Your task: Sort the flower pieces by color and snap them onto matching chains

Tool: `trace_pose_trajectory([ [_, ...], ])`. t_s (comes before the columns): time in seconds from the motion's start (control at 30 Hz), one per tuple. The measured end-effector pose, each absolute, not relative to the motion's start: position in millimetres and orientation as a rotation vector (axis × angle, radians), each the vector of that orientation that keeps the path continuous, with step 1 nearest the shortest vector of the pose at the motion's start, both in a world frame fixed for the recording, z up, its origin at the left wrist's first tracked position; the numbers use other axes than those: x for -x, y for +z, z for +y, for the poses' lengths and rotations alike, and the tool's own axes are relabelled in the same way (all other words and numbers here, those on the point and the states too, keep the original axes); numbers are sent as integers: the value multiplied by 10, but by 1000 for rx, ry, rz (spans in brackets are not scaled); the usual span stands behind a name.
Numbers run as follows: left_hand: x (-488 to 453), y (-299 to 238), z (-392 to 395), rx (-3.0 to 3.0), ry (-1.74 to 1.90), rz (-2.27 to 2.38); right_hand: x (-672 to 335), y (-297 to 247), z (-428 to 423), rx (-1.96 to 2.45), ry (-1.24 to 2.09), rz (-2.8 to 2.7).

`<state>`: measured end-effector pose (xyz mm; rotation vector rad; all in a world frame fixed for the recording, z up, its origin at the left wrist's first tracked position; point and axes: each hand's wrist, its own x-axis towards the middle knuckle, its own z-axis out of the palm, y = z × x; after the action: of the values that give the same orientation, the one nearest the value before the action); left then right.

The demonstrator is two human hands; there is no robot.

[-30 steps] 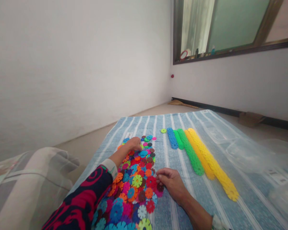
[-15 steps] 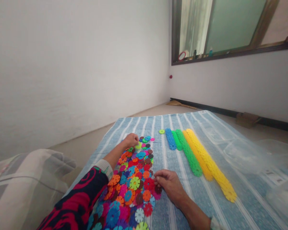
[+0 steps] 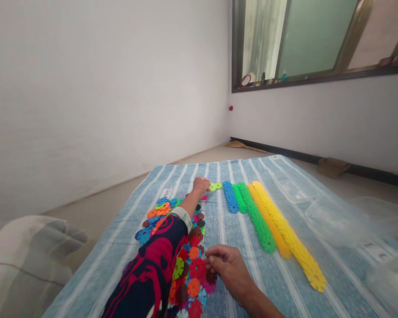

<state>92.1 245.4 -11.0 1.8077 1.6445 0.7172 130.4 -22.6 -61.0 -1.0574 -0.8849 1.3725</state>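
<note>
Head view of two hands among notched plastic discs on a striped blue-and-white cloth (image 3: 219, 229). The left hand (image 3: 201, 184) extends to the far part of the cloth, its grip pinching a lime-green disc (image 3: 212, 187) by the edge. This disc lies against a second lime-green disc (image 3: 218, 186), just left of the rows; whether the two overlap cannot be told. To the right, overlapping discs form rows sorted by colour: a short blue row (image 3: 231, 197), a short bright-green row (image 3: 238, 199), a longer green row (image 3: 256, 218), an amber row (image 3: 274, 232) and, longest, a yellow row (image 3: 287, 234). The left forearm, in a dark patterned sleeve (image 3: 152, 274), crosses a mixed pile (image 3: 193, 253) of many colours and hides part of it. The right hand (image 3: 227, 265) rests at the pile's right edge, beside a brown disc (image 3: 211, 278), its fingers curled toward the thumb; whether its grip holds anything cannot be told. Clear plastic containers (image 3: 334, 216) stand at the cloth's right side.
</note>
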Motion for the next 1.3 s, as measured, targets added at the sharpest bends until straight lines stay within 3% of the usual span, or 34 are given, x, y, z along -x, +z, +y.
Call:
trace_pose_trajectory([
  [0.37,-1266,-315,2670,-1686,810,1659,-1283,-598,-211,1042,1432,-835],
  [0.87,-1225,-416,2797,-2000,690,1737,-1279,-587,-208,1051,1421,-843],
  [1.3,-1196,-304,2697,-2362,371,1620,-1286,-561,-213,1040,1416,-853],
])
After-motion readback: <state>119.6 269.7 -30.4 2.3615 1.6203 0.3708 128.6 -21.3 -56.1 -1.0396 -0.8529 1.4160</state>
